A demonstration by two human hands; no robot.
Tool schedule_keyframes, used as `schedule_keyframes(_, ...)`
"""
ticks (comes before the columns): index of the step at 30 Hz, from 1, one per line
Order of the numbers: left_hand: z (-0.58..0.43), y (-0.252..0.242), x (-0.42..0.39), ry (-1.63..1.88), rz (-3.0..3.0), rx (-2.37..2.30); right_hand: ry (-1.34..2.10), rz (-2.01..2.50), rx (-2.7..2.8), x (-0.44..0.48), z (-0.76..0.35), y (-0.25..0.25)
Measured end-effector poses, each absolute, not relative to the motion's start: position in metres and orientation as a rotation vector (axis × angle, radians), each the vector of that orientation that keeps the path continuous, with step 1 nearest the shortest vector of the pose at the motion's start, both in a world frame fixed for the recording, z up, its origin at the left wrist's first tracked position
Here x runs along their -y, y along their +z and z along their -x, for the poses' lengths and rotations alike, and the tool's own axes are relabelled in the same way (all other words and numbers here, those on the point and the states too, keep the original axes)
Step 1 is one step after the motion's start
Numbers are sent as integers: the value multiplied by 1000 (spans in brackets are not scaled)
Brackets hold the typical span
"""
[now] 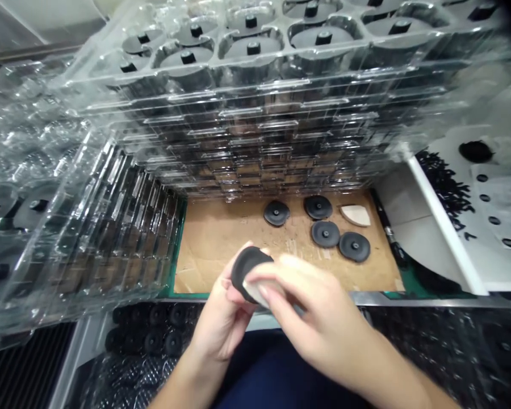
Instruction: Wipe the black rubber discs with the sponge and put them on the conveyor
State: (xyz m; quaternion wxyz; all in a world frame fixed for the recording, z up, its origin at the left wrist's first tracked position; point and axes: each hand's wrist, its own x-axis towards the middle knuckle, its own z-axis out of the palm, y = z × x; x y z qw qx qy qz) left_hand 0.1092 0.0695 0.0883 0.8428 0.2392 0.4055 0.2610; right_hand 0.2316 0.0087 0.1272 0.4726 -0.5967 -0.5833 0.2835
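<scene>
My left hand [221, 318] grips a black rounded disc [247, 264] by its edge, the flat face tilted up toward me. Against the lower right of that face, my right hand [310, 307] pinches a pale, off-white pad [258, 292]; fingers cover part of it. Beyond my hands, a black disc with a central stub [276, 213] lies on a brown cardboard sheet [221, 227]. Several similar discs [325, 233] sit to its right, near a loose cream-coloured wedge-shaped piece [355, 215].
Tall stacks of clear plastic trays [255, 108] holding discs rise behind the cardboard, and more trays [123, 227] stand at left. A white partition [447, 221] borders the right side, with small black parts [443, 182] beyond. Trays of dark parts [153, 341] lie below the bench edge.
</scene>
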Motion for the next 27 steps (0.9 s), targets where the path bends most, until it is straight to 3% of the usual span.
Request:
schedule_keyframes(3, -112, 90, -68, 522, -494, -791, 541, 1406, 1400, -13, -233, 129)
schedule_keyframes(8, -105, 87, -74, 569, -468, -691, 756, 1409, 1448, 0, -243, 125)
schedule_keyframes(13, -109, 82, -76, 624, -424, -746, 493, 1625, 1414, 2, -245, 120)
schedule_keyframes(16, -108, 82, -77, 623, -370, -707, 628, 1576, 1359, -1, -245, 116)
schedule_keyframes(21, -103, 79, -81, 678, -256, -775, 764, 1809, 1090, 8, -252, 69)
schedule_keyframes(27, -102, 78, -86, 681, -239, -784, 919, 1858, 1182, 27, -250, 20)
